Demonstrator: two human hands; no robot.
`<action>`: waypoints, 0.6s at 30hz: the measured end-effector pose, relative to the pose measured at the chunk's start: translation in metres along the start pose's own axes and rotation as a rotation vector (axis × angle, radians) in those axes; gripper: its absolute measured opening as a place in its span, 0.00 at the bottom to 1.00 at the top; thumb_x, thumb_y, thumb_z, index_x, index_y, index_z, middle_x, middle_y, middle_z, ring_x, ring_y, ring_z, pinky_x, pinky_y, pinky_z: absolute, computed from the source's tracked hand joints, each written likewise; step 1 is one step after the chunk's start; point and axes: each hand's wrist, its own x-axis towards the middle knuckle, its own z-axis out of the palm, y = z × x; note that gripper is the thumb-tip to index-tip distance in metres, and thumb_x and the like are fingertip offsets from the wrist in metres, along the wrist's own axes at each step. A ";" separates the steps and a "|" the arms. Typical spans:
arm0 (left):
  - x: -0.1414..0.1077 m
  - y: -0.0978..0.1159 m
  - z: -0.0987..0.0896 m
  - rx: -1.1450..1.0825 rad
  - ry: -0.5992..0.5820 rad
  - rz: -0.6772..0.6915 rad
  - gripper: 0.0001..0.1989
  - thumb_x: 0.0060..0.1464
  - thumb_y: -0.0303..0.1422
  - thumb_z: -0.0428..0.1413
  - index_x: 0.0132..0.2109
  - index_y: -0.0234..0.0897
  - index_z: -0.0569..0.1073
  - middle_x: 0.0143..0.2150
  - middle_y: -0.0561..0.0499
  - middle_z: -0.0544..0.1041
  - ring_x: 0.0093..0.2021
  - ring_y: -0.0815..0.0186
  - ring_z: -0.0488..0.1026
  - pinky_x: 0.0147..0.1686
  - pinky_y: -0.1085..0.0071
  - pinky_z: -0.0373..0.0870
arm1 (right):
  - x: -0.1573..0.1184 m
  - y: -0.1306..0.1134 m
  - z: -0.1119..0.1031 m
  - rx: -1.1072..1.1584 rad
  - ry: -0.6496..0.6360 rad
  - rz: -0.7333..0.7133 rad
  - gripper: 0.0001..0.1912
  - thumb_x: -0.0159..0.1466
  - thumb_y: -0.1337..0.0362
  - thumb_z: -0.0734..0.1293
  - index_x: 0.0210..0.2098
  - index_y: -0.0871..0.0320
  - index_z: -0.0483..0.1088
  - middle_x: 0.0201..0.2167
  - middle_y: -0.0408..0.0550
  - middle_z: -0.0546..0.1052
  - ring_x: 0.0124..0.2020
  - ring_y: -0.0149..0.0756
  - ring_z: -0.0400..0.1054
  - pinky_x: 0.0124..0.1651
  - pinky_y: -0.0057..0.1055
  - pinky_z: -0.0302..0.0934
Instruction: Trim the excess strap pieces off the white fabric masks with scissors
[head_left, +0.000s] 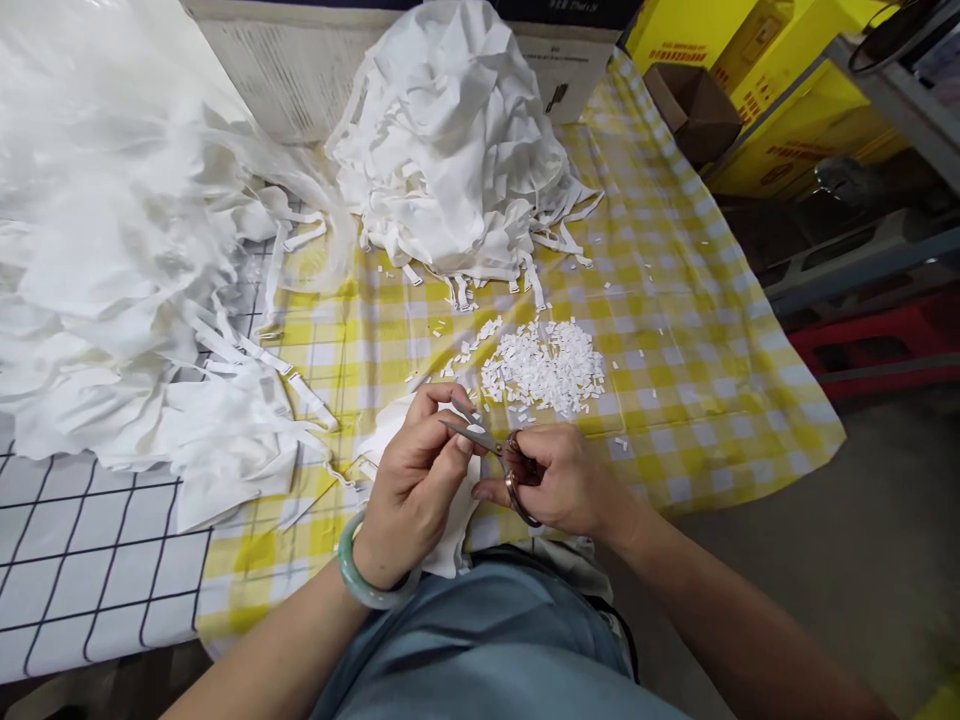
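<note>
My right hand [562, 478] grips the handles of small metal scissors [484, 438], whose blades are parted and point left. Between the blades lies a small white end of fabric. My left hand [420, 465], with a green bangle on its wrist, pinches a white cloth piece [455, 520] that hangs down below the fingers toward my lap. Just beyond the hands, a heap of small white cut bits [544, 368] lies on the yellow checked cloth [697, 400].
A tall pile of white fabric pieces with straps [457, 150] stands at the back, before a cardboard box [277, 85]. More white fabric [112, 300] spreads over the left side. Yellow boxes [795, 120] and a metal frame [862, 250] stand at the right.
</note>
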 end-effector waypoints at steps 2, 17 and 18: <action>0.005 0.002 0.003 0.038 -0.029 0.006 0.13 0.66 0.27 0.48 0.32 0.38 0.70 0.38 0.48 0.66 0.49 0.62 0.61 0.49 0.67 0.63 | -0.004 0.005 -0.002 0.001 -0.003 0.058 0.26 0.57 0.48 0.71 0.16 0.58 0.59 0.15 0.37 0.61 0.20 0.25 0.52 0.25 0.25 0.46; 0.003 0.028 -0.040 0.056 0.001 -0.141 0.13 0.63 0.28 0.52 0.30 0.39 0.75 0.41 0.47 0.71 0.50 0.60 0.68 0.46 0.67 0.68 | -0.020 0.035 -0.009 0.259 0.186 0.184 0.20 0.56 0.47 0.73 0.37 0.56 0.70 0.40 0.51 0.80 0.40 0.43 0.74 0.42 0.37 0.68; -0.004 0.039 -0.055 0.042 0.065 -0.147 0.13 0.62 0.28 0.52 0.30 0.39 0.76 0.42 0.47 0.71 0.49 0.60 0.68 0.45 0.67 0.70 | -0.017 0.031 -0.006 0.243 0.185 0.100 0.22 0.54 0.48 0.75 0.39 0.56 0.70 0.45 0.53 0.79 0.45 0.46 0.74 0.48 0.41 0.67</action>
